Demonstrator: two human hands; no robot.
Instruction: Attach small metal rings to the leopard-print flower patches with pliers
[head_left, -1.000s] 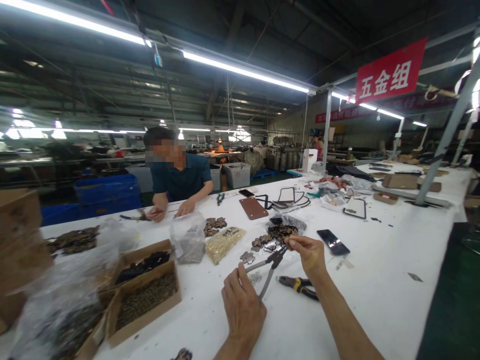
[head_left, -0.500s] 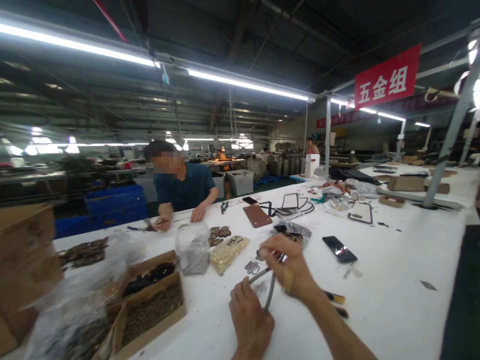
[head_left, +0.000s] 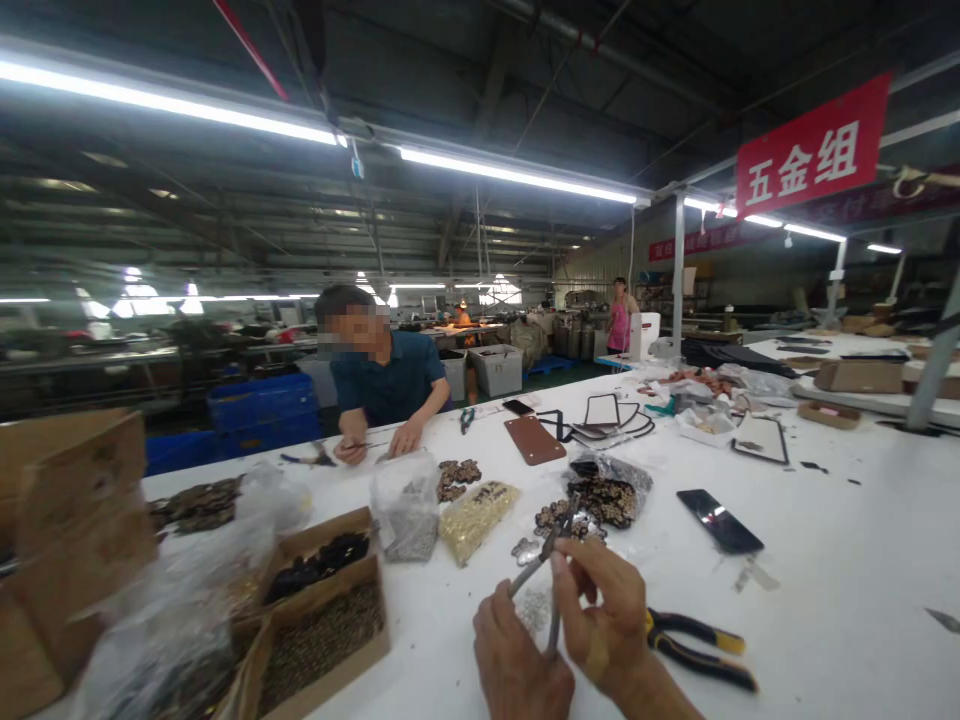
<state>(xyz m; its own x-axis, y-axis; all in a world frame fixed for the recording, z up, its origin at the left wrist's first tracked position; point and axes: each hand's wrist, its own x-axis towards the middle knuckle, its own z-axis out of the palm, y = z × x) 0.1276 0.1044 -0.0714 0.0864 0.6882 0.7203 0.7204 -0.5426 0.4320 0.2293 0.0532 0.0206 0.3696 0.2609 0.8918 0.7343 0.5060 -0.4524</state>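
Observation:
Grey-handled pliers (head_left: 534, 568) are in my left hand (head_left: 517, 655), its fingers wrapped round the handles, the jaws pointing up and away. My right hand (head_left: 609, 615) is closed beside the pliers' head, thumb and fingers pinched near the jaws; what it holds is too small to name. Just beyond the jaws lie dark, patterned flower-shaped pieces (head_left: 551, 517) and a clear bag (head_left: 611, 490) of the same pieces. Small clear bits (head_left: 534, 608) are on the table under the pliers. Black and yellow pliers (head_left: 697, 640) lie right of my right hand.
A bag of gold bits (head_left: 478, 520), a bag of silver bits (head_left: 405, 505) and a cardboard box (head_left: 375, 650) of small studs stand left. A phone (head_left: 720, 520) lies right. A brown panel (head_left: 534, 440) is farther back. Across the table, a person (head_left: 386, 375) works with both hands.
The view has turned slightly, shifting the scene. My right hand has lowered from above the pliers to beside their head, uncovering the jaws and more of the black and yellow pliers.

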